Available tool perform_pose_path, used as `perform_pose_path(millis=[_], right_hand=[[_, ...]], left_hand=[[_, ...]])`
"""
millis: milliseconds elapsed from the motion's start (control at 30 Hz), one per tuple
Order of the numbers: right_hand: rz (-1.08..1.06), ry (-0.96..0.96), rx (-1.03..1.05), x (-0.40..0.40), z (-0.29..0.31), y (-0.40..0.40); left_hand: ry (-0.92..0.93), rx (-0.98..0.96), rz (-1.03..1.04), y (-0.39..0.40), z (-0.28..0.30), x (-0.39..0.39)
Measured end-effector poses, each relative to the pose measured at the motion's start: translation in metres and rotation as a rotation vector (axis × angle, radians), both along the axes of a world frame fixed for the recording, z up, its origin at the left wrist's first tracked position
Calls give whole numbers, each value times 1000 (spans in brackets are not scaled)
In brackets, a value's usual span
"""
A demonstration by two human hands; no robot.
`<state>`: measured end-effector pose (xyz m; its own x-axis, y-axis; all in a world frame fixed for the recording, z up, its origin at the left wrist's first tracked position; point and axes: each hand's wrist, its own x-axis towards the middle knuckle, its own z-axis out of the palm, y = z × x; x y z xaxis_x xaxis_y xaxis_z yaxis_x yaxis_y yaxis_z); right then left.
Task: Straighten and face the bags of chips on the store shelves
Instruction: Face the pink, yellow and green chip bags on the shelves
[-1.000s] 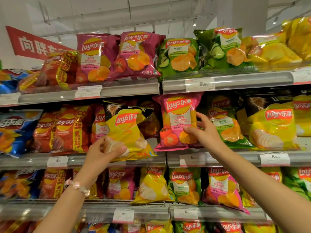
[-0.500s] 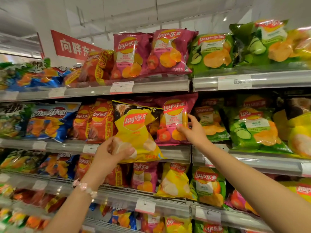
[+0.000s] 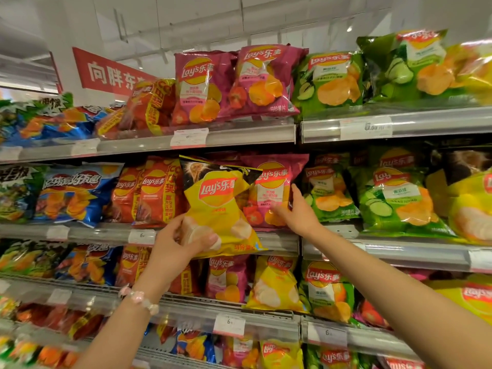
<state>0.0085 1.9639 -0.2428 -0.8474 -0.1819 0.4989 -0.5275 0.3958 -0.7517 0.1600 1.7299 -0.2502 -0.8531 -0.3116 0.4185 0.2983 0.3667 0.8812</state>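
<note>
Left hand: the left hand grips the lower left corner of a crinkly yellow foil chip bag with a black top, thumb across its front and fingers curled behind.
Yellow bag: held out in front of the middle shelf's grey metal edge rail, off the row, its long axis tilted with the top leaning toward 11 o'clock and the bottom corner toward 5 o'clock.
Right hand: the right hand reaches in at 3 o'clock of the yellow bag; its fingers lie on the right edge of a glossy pink chip bag, thumb raised. Whether it pinches or only presses, I cannot tell.
Pink bag: upright on the middle shelf, facing out, partly behind the yellow bag's top right corner.
Deciding relation: the yellow bag overlaps the pink one from 9 o'clock, so the left hand governs the yellow bag while the right is nearer the pink.
Likely step: steadying the pink facing, then finding the yellow bag its proper slot.
Neighbours: shiny green cucumber-flavour bags stand just at 3 o'clock of the pink bag.
</note>
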Motion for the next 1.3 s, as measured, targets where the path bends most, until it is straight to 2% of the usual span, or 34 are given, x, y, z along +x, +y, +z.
perform_pose_path(millis=[67, 167, 267, 333, 567, 700, 833, 967, 1100, 1300], right_hand=[[-58, 77, -91, 17, 2, 2], [33, 72, -292, 48, 9, 6], [148, 11, -218, 79, 13, 13], [150, -11, -145, 93, 14, 18], [-136, 144, 62, 109, 12, 70], [-253, 178, 54, 107, 12, 114], [-308, 133, -40, 103, 12, 171], [-312, 124, -135, 104, 14, 225], [-416, 134, -120, 107, 14, 278], [-529, 137, -101, 111, 13, 358]], left_hand=[[8, -9, -24, 8, -2, -3], [1, -35, -40, 24, -6, -9], [19, -62, -98, 48, -12, -15], [17, -79, -156, 68, -17, -19], [-82, -133, -336, 124, -21, -31], [-119, -94, -494, 152, -12, -44], [-73, -21, -433, 191, -5, -61], [-13, -132, -447, 234, -9, -76], [11, -251, -444, 283, -12, -86], [219, -724, -338, 353, -13, -97]])
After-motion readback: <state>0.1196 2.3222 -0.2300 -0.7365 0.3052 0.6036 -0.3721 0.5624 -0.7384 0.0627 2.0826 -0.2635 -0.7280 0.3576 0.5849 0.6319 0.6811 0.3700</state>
